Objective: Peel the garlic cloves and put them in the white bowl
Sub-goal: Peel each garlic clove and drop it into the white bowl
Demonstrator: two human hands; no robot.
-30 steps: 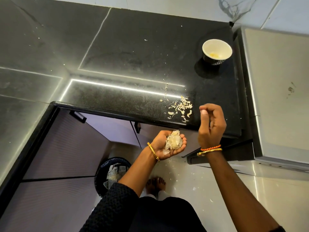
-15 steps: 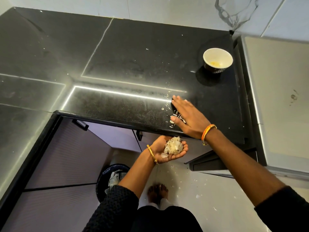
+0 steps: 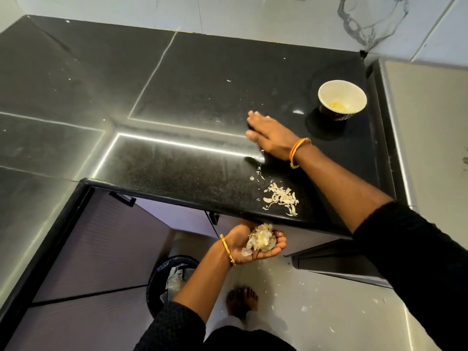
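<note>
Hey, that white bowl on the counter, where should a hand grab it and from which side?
Grip the white bowl by its rim or upper wall, coming from its left, where the right hand lies flat on the counter. It stands upright with an open top and no handle, and a steel surface stands close to its right, so that side looks cramped.

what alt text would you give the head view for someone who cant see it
A person's right hand lies flat on a black countertop, beyond a small pile of garlic skins, while the cupped left hand holds more skins below the counter edge. A white bowl stands at the far right.
</note>
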